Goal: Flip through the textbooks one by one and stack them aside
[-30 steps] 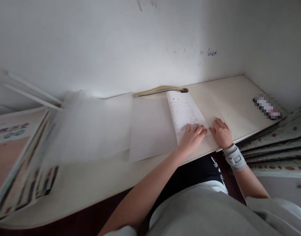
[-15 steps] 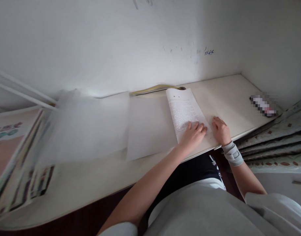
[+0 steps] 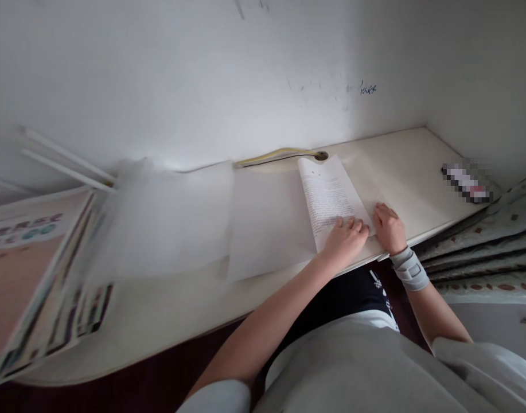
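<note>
A printed sheet of paper [image 3: 329, 195] lies on the white desk, its upper left edge curling up off the surface. My left hand [image 3: 346, 238] rests flat across its lower part, fingers stretched out and slightly apart. Just right of the sheet's lower right corner, my right hand [image 3: 390, 228] is on the desk with its fingers curled in. Whether those fingers hold anything is hidden. A grey strap wraps the right wrist. Left of the print, a blank pale sheet [image 3: 269, 221] lies flat; I cannot tell whether it is joined to the printed one.
Several books or magazines [image 3: 34, 252] stand or lean at the left, blurred. Beside them is a whitish blurred patch [image 3: 176, 223]. A yellow cable [image 3: 273, 154] runs along the wall to a desk hole. A pixelated phone-like object [image 3: 467, 182] lies at the right, near a curtain [image 3: 495, 241].
The whole view has shifted, so the desk and the things on it appear slightly farther right. Both hands stay in about the same places on and beside the sheet.
</note>
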